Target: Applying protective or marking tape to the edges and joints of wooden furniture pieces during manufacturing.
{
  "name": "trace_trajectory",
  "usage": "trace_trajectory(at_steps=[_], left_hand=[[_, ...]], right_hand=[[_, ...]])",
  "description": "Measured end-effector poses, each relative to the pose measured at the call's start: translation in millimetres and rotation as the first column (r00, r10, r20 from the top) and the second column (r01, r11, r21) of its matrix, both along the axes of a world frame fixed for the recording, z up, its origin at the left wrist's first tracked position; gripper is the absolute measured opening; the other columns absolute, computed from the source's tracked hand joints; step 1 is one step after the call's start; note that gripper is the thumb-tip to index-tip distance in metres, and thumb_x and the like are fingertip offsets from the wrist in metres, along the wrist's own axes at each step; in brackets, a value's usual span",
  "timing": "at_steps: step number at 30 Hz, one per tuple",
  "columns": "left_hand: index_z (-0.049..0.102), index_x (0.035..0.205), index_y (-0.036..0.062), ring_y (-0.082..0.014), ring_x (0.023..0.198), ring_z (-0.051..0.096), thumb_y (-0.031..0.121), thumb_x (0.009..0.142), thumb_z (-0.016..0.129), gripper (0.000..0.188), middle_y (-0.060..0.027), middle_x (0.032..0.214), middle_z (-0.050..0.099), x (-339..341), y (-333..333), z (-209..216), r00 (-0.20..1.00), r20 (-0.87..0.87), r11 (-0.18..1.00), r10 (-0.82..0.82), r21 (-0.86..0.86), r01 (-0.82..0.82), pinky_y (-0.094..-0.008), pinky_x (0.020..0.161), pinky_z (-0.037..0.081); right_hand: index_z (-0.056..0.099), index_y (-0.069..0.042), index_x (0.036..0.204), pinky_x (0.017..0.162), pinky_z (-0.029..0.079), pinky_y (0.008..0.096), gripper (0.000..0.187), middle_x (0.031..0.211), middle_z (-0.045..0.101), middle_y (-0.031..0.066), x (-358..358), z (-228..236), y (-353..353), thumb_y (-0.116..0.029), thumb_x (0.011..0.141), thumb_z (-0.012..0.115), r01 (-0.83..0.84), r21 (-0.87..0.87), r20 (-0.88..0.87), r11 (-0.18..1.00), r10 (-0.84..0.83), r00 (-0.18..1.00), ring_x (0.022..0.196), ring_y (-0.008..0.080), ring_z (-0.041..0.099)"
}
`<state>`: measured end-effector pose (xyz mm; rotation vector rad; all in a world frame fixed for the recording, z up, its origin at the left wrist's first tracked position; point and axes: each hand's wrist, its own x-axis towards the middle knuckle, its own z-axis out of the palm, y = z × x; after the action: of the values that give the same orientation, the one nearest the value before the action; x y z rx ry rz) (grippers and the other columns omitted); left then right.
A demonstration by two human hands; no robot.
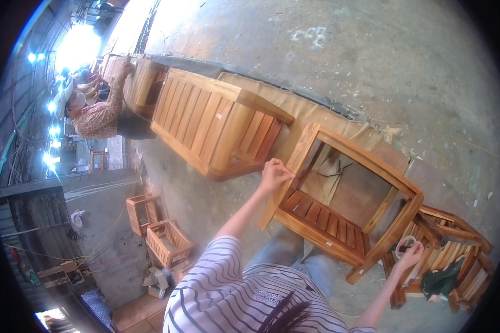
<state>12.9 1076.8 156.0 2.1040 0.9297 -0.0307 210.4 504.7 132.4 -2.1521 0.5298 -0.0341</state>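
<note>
A wooden furniture frame (408, 187), open in the middle with a slatted panel on its lower side, stands right in front of me. My left hand (274, 175) is at its left post, thumb and fingertips pinched together; whatever they hold is too small to make out. On the far right, my right hand (410, 256) grips a pale roll of tape (404, 244) beside the frame's right corner. Small white labels show on the frame's near rail. Left of my left hand sits a slatted wooden piece (197, 119), also with a small white label.
Slatted wooden furniture (455, 236) with a dark green cloth (443, 280) is at the right. Brown sheeting (328, 114) lies beneath the frame. Another person (103, 114) works at wooden furniture on the far left. Smaller wooden frames (166, 241) stand on the floor at lower left.
</note>
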Motion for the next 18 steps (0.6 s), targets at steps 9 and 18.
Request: trace_trajectory(at_steps=[9, 18], left_hand=[[0.054, 0.113, 0.0112, -0.0319, 0.103, 0.057, 0.062, 0.056, 0.085, 0.082, -0.0110, 0.110, 0.057, 8, 23, -22, 0.977, -0.168, 0.977, -0.133, 0.146, 0.158, -0.0501, 0.084, 0.045], [0.044, 0.140, -0.0013, -0.0243, 0.123, 0.054, 0.046, 0.089, 0.066, 0.073, -0.0179, 0.128, 0.060, 100, 64, 15, 0.963, -0.172, 0.554, -0.208, -0.832, -0.029, -0.0378, 0.105, 0.041]], right_hand=[[0.064, 0.000, 0.109, 0.083, 0.051, 0.0412, 0.028, 0.104, 0.069, 0.0193, 11, 19, 48, -0.025, 0.100, 0.055, -0.156, -0.407, -0.002, 0.900, 0.171, 0.985, 0.094, 0.0332, 0.067], [0.062, -0.004, 0.111, 0.087, 0.050, 0.0339, 0.021, 0.108, 0.066, 0.0083, 38, -49, 55, -0.014, 0.097, 0.050, 0.284, 0.254, -0.415, 0.925, -0.161, 0.895, 0.100, 0.0204, 0.062]])
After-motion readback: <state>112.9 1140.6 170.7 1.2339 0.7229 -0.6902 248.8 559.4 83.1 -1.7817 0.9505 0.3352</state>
